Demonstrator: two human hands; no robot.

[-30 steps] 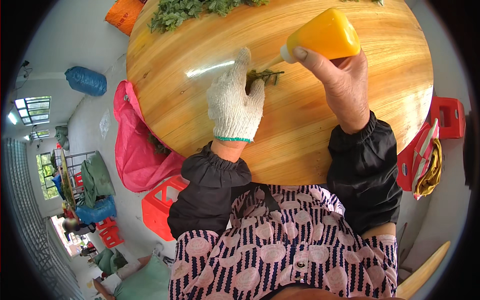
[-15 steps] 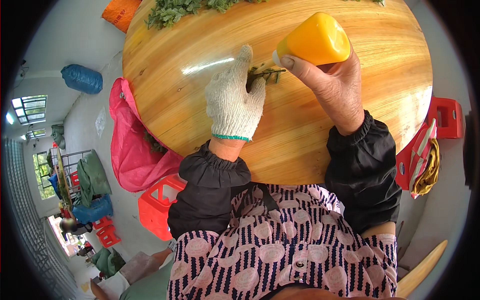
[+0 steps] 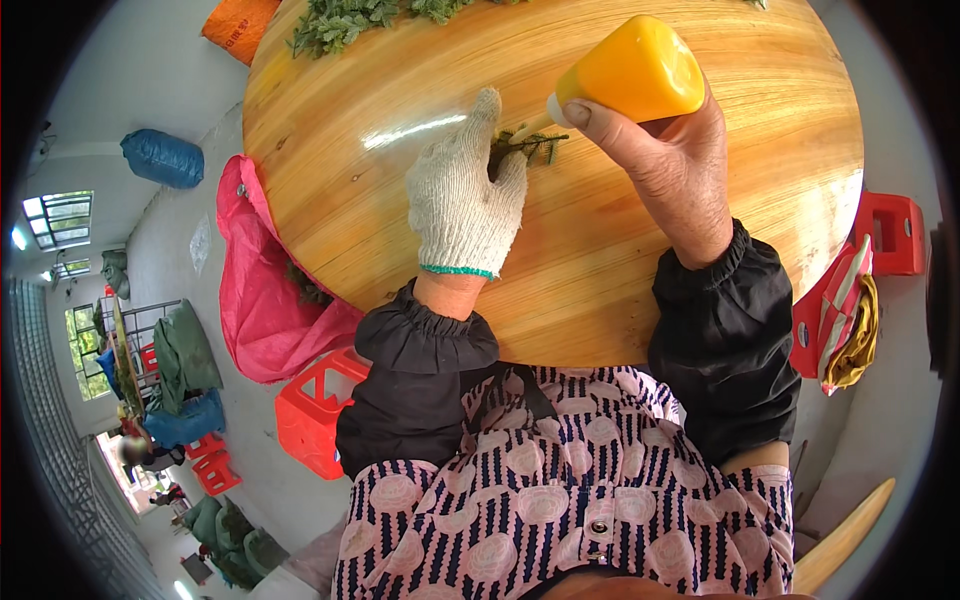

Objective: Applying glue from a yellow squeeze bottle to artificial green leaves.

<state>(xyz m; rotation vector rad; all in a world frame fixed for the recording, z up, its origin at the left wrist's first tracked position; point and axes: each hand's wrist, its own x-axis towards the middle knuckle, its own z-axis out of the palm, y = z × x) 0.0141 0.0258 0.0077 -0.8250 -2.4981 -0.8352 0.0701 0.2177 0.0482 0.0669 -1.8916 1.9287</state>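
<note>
My left hand [image 3: 462, 195], in a white knitted glove with a green cuff edge, is closed round a small green artificial-looking sprig [image 3: 535, 150]. Its needles stick out past the thumb to the right; the rest is hidden in the glove. My bare right hand [image 3: 672, 160] grips a yellow squeeze bottle [image 3: 635, 72] tipped on its side. The bottle's pale nozzle points down and left, its tip at the sprig beside the gloved thumb. Whether anything flows out is too small to tell. Both hands are above the round wooden table [image 3: 600, 290].
More green sprigs [image 3: 345, 22] lie at the table's far left edge. A pink sack [image 3: 260, 290] hangs by the left side, above a red stool [image 3: 318, 415]. Another red stool [image 3: 890, 235] and folded cloth [image 3: 850, 330] are at right. A blue sack [image 3: 163, 158] sits on the floor.
Both hands keep nearly the same pose, the nozzle still at the sprig. At lower left, the nearby person's arm and leg have mostly gone from view, showing more green sacks.
</note>
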